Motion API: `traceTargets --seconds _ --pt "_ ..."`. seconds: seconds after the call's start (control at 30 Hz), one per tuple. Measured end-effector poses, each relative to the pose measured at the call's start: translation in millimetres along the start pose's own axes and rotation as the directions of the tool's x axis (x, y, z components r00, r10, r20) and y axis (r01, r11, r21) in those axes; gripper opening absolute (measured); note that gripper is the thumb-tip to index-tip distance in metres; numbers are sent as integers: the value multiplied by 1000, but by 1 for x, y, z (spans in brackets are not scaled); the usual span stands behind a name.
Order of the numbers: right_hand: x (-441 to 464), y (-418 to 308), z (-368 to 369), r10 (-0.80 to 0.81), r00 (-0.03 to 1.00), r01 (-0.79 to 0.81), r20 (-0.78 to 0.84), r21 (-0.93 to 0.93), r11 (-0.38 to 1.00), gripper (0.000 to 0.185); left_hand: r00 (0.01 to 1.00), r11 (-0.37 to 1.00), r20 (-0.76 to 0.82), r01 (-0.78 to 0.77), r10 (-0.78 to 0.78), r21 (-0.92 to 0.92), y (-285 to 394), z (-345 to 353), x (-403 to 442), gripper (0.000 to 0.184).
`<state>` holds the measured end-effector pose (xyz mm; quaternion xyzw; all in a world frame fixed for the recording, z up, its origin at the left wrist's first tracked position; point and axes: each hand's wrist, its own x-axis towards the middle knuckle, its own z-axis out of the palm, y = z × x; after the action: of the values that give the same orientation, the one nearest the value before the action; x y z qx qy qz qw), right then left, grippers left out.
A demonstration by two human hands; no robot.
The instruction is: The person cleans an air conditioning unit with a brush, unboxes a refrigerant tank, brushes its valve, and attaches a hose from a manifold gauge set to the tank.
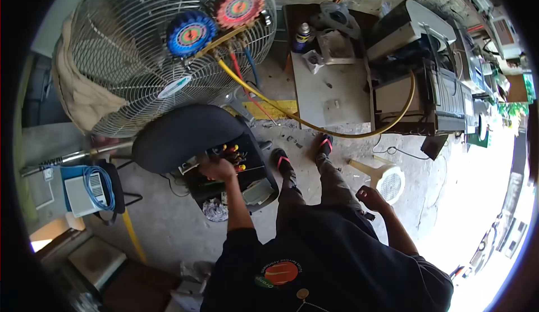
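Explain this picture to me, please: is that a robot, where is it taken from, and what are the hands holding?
No robot here, just a person with two bare hands. The one picture comes from a camera worn on the head, looking down past the dark shirt. The left hand is over hand tools beside a black cushion; whether it grips anything is unclear. The right hand, fingers curled near a pale stool, shows nothing clearly held. A blue gauge and red gauge sit before a large fan. A blue can stands on the table.
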<state>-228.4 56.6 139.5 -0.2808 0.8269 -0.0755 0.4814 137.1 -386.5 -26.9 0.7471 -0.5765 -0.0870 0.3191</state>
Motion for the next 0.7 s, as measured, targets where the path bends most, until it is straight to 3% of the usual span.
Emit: traceTargets --seconds 0.03,0.1,0.13,0.27,0.3,0.33,0.4,0.47,0.5,0.53,0.6,0.63,0.7 --pt "-2 3 0 28 999 -28 -35 -4 1000 26 974 967 45 -213 221 -139 51 -7 -29 20" --pt "-13 10 1 68 995 -65 -75 36 997 29 827 850 230 -452 512 -270 131 -3 -89 27" --pt "-14 14 -2 99 989 -93 -110 53 994 31 692 787 394 -445 606 -428 169 -6 -110 37" --pt "-32 57 15 30 957 33 -288 212 977 22 394 559 400 -648 827 -517 280 25 -170 54" --pt "-31 90 29 -233 919 222 -318 -72 972 17 387 554 400 -651 831 -520 296 42 -175 54" --pt "-33 115 43 -160 935 147 -315 -65 987 16 431 552 346 -680 833 -483 309 63 -179 54" --pt "-67 90 37 255 924 -143 -286 359 922 17 462 543 284 -710 840 -448 328 93 -185 54" --pt "-80 122 64 21 912 19 -411 93 995 13 570 651 326 -714 754 -258 345 114 -184 58" --pt "-92 114 64 248 901 -153 -356 275 949 17 616 654 221 -725 756 -219 356 118 -182 47" --pt "-100 119 71 276 905 -178 -323 300 937 22 609 647 221 -728 762 -227 364 121 -180 47" --pt "-110 117 81 428 865 -309 -263 394 866 26 610 721 390 -628 690 -294 377 129 -173 30" --pt "-113 120 87 434 867 -316 -245 403 859 30 608 660 263 -652 749 -374 372 146 -175 17" --pt "-120 109 82 461 873 -350 -161 452 820 31 615 664 262 -629 743 -406 371 155 -177 15"
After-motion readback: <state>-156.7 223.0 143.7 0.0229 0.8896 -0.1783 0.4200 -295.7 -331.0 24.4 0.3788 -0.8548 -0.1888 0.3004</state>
